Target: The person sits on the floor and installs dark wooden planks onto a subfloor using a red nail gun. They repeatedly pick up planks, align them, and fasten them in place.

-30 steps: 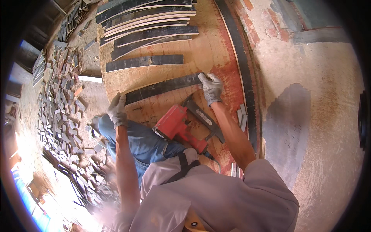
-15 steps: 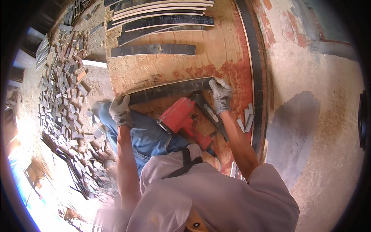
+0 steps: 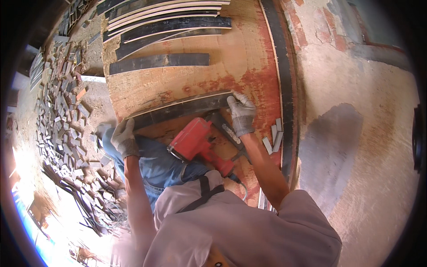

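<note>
a dark strip point(image 3: 182, 109) is held across the front of the person, over a stained wooden board point(image 3: 195, 80). the gloved left hand point(image 3: 124, 137) is closed on its left end, the gloved right hand point(image 3: 241, 113) on its right end; gripping both ends probably keeps the strip steady and lets its angle be set from either side. whether it touches the board, i cannot tell. just below it lies a red nail gun point(image 3: 192, 139), between the bent leg point(image 3: 162, 155) and the right forearm, its handle toward the person, seemingly so both hands stay free while it remains within reach. more dark strips point(image 3: 173, 27) lie roughly side by side farther up the board, perhaps for easy picking. a few short grey pieces point(image 3: 276, 137) sit right of the right forearm, and offcuts point(image 3: 66, 129) are heaped off to the left.
</note>
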`<state>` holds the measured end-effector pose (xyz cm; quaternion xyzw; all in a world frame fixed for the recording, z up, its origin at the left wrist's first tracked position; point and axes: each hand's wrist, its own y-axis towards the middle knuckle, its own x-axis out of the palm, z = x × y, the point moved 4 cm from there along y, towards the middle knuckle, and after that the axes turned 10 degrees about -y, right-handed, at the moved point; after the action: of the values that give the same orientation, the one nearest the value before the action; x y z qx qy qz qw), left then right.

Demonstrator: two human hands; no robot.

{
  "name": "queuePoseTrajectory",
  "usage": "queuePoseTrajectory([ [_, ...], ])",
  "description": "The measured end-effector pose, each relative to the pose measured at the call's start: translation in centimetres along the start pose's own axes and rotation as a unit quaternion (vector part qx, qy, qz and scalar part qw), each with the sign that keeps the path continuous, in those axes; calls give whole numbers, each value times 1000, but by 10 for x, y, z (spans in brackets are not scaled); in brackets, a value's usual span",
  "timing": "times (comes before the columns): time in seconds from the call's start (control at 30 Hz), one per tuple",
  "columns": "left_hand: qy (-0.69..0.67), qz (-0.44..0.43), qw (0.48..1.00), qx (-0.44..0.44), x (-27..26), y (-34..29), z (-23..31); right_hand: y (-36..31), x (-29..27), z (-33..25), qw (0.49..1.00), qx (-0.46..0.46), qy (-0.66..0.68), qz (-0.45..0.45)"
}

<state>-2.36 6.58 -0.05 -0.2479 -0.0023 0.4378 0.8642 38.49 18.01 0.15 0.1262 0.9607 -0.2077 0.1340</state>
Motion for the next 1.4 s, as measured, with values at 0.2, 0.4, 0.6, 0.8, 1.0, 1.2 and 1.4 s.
queuePoseTrajectory([
  [0.2,-10,10,1000,-24,10,-8,7,4,-2,3,1000,2,6,26],
  [0.4,36,15,999,19,8,-6,7,5,-1,-6,998,18,-65,2],
  [0.6,63,6,996,57,8,-10,10,7,3,-13,998,-55,-37,-12],
  [0.8,131,19,986,103,1,-2,-3,14,5,-13,997,-52,-46,-23],
  [1.0,368,-40,792,486,63,-36,45,12,7,-29,998,44,-46,-9],
  [1.2,305,-255,830,391,151,-78,54,14,7,-24,998,50,-38,-20],
  [1.4,282,-252,854,358,159,-74,46,11,2,-28,992,89,-86,-22],
])
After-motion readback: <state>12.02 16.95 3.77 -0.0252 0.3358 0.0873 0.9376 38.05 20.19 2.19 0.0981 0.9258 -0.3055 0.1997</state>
